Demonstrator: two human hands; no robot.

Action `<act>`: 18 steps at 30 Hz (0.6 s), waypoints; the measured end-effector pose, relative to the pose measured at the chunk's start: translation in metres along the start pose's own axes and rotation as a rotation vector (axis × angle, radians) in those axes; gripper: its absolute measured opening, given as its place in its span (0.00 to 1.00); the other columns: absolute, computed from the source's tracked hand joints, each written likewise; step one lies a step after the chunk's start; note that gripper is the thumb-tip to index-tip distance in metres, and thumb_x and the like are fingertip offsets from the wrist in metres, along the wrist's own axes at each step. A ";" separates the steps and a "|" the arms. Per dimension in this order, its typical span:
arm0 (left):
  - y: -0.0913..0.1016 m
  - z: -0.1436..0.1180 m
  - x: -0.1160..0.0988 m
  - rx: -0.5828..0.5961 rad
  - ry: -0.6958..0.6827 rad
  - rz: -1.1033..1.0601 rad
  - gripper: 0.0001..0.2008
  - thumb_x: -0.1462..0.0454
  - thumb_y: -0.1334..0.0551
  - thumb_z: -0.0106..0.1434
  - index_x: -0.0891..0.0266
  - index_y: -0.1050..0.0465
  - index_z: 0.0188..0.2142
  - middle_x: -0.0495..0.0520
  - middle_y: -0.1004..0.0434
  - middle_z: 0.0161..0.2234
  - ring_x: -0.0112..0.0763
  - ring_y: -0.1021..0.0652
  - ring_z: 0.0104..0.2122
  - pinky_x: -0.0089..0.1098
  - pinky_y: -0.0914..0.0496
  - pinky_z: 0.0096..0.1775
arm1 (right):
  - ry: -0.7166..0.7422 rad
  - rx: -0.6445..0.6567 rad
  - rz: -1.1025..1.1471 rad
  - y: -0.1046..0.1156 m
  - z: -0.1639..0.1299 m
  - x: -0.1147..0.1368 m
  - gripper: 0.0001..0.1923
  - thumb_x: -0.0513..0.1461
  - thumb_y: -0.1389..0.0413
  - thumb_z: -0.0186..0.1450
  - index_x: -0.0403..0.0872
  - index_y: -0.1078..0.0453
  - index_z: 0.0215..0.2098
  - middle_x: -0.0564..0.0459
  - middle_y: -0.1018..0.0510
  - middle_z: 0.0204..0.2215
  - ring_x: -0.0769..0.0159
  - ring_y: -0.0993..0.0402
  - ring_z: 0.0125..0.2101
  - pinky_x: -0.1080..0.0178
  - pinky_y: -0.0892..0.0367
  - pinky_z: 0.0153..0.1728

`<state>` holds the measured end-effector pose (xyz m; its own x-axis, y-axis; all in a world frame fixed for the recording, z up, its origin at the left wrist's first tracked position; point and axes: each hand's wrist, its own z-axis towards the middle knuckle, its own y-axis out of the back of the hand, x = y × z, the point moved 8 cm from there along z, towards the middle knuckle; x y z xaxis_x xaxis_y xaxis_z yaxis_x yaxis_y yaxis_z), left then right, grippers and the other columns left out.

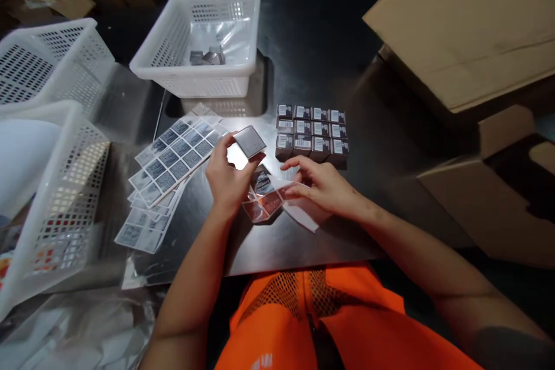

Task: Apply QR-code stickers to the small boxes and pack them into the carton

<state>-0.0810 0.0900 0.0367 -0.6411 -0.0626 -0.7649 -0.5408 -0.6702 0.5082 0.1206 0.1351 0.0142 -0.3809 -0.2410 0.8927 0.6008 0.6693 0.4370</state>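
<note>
Head view shows us two hands above one metal tabletop (321, 63). Our left hand (229, 170) pinches one small square box (250, 142) between thumb and fingers, near the middle of the tabletop. Our right hand (318, 185) pinches the white edge of one sticker sheet (272, 202), just below that box. Beyond the right hand, twelve small barcoded boxes (312, 127) stand in three rows of four. Left of the left hand, at least three label sheets (173, 165) lie fanned and overlapping. We count three white baskets: one behind the sheets (195, 73), two farther left (69, 118). The rear one holds perhaps two or three grey pieces (208, 57), too small to count surely.
</note>
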 end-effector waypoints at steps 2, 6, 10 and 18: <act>0.001 0.002 0.002 -0.007 0.009 0.012 0.31 0.60 0.22 0.51 0.64 0.25 0.53 0.58 0.18 0.48 0.40 0.19 0.47 0.37 0.26 0.46 | 0.005 0.043 0.002 -0.002 0.001 0.001 0.14 0.43 0.38 0.67 0.50 0.30 0.49 0.57 0.16 0.31 0.64 0.19 0.32 0.63 0.31 0.36; 0.001 0.002 0.006 -0.009 0.043 0.048 0.29 0.59 0.22 0.49 0.60 0.24 0.51 0.54 0.17 0.46 0.38 0.19 0.45 0.33 0.26 0.42 | 0.104 0.001 -0.133 0.002 -0.003 0.004 0.08 0.45 0.41 0.70 0.50 0.26 0.42 0.52 0.15 0.35 0.60 0.18 0.36 0.59 0.29 0.37; -0.009 -0.003 0.008 0.082 0.112 -0.013 0.29 0.57 0.23 0.51 0.60 0.25 0.51 0.54 0.18 0.46 0.34 0.19 0.40 0.28 0.29 0.31 | 0.566 -0.174 -0.168 0.019 -0.025 0.035 0.09 0.47 0.40 0.71 0.56 0.18 0.39 0.50 0.15 0.41 0.55 0.23 0.47 0.52 0.29 0.50; -0.026 -0.024 -0.012 0.208 -0.001 -0.075 0.28 0.54 0.24 0.51 0.57 0.23 0.51 0.51 0.17 0.44 0.21 0.28 0.23 0.25 0.33 0.24 | 0.500 -0.288 0.613 0.066 -0.038 0.025 0.05 0.49 0.28 0.59 0.64 0.18 0.31 0.57 0.22 0.29 0.64 0.25 0.36 0.57 0.27 0.44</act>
<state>-0.0464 0.0906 0.0235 -0.5952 -0.0179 -0.8034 -0.6875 -0.5063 0.5206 0.1778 0.1461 0.0691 0.3867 -0.2219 0.8951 0.7817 0.5939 -0.1905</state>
